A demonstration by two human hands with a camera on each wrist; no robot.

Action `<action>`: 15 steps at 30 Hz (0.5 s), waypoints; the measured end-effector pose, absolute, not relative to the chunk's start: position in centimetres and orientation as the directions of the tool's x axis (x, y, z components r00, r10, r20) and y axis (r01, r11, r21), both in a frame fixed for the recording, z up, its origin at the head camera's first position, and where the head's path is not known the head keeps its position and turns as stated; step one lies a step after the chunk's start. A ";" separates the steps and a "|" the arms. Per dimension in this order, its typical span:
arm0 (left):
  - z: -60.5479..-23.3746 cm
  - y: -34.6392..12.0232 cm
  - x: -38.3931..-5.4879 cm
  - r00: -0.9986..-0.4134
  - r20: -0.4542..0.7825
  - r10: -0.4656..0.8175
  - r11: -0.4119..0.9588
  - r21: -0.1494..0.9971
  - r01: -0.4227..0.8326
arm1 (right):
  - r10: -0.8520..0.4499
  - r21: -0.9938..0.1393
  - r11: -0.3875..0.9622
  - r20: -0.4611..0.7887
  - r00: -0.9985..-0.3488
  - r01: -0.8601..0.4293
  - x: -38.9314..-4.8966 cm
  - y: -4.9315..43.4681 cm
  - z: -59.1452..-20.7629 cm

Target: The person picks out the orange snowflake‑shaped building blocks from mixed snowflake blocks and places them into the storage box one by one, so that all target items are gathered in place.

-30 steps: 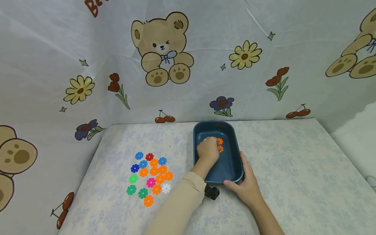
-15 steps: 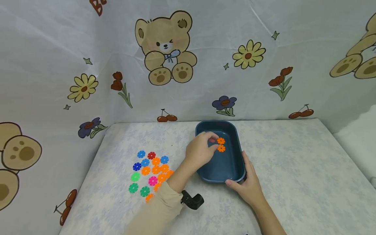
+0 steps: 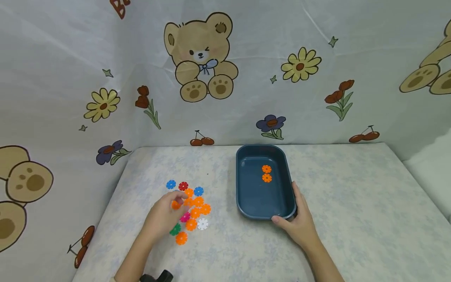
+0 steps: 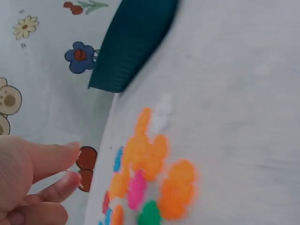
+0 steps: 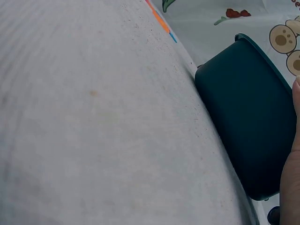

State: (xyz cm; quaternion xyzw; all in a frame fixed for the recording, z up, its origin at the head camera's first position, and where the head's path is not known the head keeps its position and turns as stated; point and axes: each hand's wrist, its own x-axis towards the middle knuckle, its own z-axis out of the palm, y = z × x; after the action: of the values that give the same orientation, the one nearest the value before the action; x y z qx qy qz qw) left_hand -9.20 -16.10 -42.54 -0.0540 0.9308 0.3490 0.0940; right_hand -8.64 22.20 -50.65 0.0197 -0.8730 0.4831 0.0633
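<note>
My left hand [image 3: 163, 215] hovers over the flat notched plastic discs [image 3: 195, 212] on the table, covering some of them. Its thumb and fingertips are apart with nothing between them in the left wrist view, where the hand [image 4: 37, 178] shows at the lower left. Orange, blue, red, pink, green and white discs lie loosely spread there. A dark blue rectangular plastic tub [image 3: 266, 203] contains two orange discs [image 3: 266, 173], one behind the other. My right hand [image 3: 297, 223] holds the tub's near right corner, thumb at the front rim and fingers along the right side.
The table [image 3: 352, 203] has a pale marbled cover. Behind it hangs a light cloth [image 3: 246, 51] printed with bears and flowers. A black wrist camera [image 3: 158, 276] shows at the bottom edge below the left arm.
My left hand has come out of the tub, leaving the two orange discs in it, and moved left to the loose discs. The right hand has stayed at the tub's corner.
</note>
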 end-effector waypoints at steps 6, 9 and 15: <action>-43.9 -17.4 -5.4 -0.952 -0.301 -0.045 0.834 0.514 -0.202 | 0.026 -0.840 0.533 0.139 -0.990 -0.104 -8.6 22.3 -50.7; -44.3 -17.6 -4.2 -0.944 -0.327 -0.051 0.849 0.483 -0.213 | 0.033 -0.841 0.532 0.140 -0.990 -0.101 -8.6 22.3 -50.7; -45.1 -17.7 -3.0 -0.937 -0.347 -0.049 0.865 0.455 -0.213 | 0.028 -0.843 0.527 0.148 -0.989 -0.111 -8.6 22.3 -50.6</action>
State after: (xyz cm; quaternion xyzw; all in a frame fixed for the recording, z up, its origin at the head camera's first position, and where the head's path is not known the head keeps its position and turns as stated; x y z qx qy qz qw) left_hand -2.98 -17.70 -45.11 -0.0688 0.9515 0.2508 0.1643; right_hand -8.62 22.25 -50.64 0.0238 -0.8708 0.4858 0.0717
